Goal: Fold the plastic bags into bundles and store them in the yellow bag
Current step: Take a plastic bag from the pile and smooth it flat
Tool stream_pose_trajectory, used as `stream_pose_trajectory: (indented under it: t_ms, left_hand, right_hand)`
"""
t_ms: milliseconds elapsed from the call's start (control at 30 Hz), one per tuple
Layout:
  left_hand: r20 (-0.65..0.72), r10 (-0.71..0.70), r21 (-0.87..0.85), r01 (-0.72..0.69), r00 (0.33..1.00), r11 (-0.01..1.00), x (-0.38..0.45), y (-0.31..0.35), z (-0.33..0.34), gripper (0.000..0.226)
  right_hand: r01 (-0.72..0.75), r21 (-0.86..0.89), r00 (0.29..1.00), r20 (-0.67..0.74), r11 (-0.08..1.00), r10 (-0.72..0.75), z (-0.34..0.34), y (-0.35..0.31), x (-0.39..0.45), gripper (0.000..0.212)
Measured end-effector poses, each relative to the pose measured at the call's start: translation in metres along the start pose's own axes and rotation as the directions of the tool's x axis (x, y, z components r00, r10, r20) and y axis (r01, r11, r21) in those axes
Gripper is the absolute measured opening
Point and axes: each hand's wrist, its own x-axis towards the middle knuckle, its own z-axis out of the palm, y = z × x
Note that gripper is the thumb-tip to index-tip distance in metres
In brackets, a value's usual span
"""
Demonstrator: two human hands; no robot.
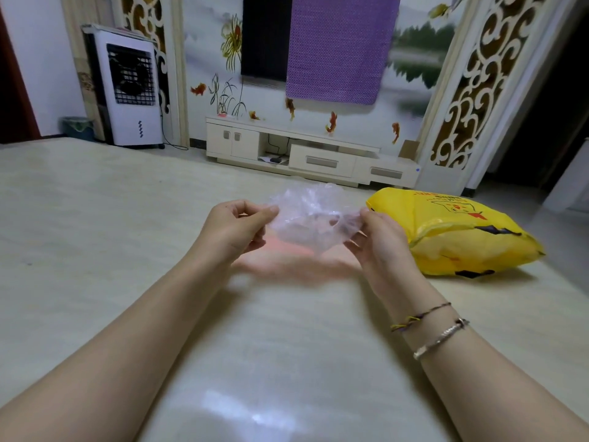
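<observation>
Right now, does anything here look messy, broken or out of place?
Nothing looks broken or spilled. The clear plastic bag is crumpled, pinched between the left hand and right hand, not yet folded. The yellow bag lies slumped on its side on the floor beside the right hand.

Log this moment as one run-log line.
left hand: pinches clear bag | right hand: pinches clear bag | yellow bag: on floor
</observation>
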Motion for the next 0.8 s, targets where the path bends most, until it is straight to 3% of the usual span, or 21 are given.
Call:
stream_pose_trajectory:
  t_ms: [100, 200, 333, 433, 500, 600, 700, 800]
  left_hand:
    - [0.029, -0.001, 0.196, -0.004, 1.0, 0.981, -0.002, 0.0, 0.001, 0.029]
    - [0.133, -0.08, 0.19, 0.054, 0.988, 0.98, -0.008, 0.003, 0.008, 0.026]
    - [0.142, -0.224, -0.038, 0.231, 0.964, 0.972, -0.005, 0.012, 0.006, 0.054]
    - [0.319, -0.263, 0.01, 0.275, 0.91, 0.962, -0.006, 0.012, -0.003, 0.065]
    - [0.406, -0.196, 0.055, 0.19, 0.893, 0.98, -0.009, 0.008, -0.003, 0.052]
    - [0.322, -0.103, 0.032, 0.098, 0.941, 0.995, -0.01, 0.005, 0.002, 0.018]
    - [0.155, 0.035, -0.025, -0.032, 0.987, 0.999, -0.002, 0.002, 0.004, 0.01]
    - [-0.023, 0.176, -0.01, -0.176, 0.984, 0.984, 0.005, 0.002, 0.003, 0.012]
  right_hand:
    - [0.034, -0.034, 0.994, -0.101, 0.999, -0.037, -0.005, -0.002, 0.006, 0.022]
    - [0.105, -0.154, 0.987, -0.107, 0.982, -0.122, -0.003, -0.005, 0.004, 0.007]
    - [0.129, -0.184, 0.976, 0.197, 0.974, -0.092, 0.002, -0.01, -0.007, 0.009]
    - [0.146, -0.196, 0.929, 0.364, 0.97, -0.066, 0.004, -0.009, -0.012, 0.011]
    - [0.172, -0.204, 0.919, 0.385, 0.964, -0.083, 0.005, -0.007, -0.014, 0.011]
    - [0.226, -0.285, 0.938, 0.32, 0.931, -0.13, 0.006, -0.008, -0.016, 0.014]
    - [0.176, -0.492, 0.955, 0.296, 0.852, -0.026, 0.004, -0.01, -0.017, 0.038]
    - [0.085, -0.56, 0.933, 0.334, 0.824, 0.13, 0.004, -0.009, -0.023, 0.031]
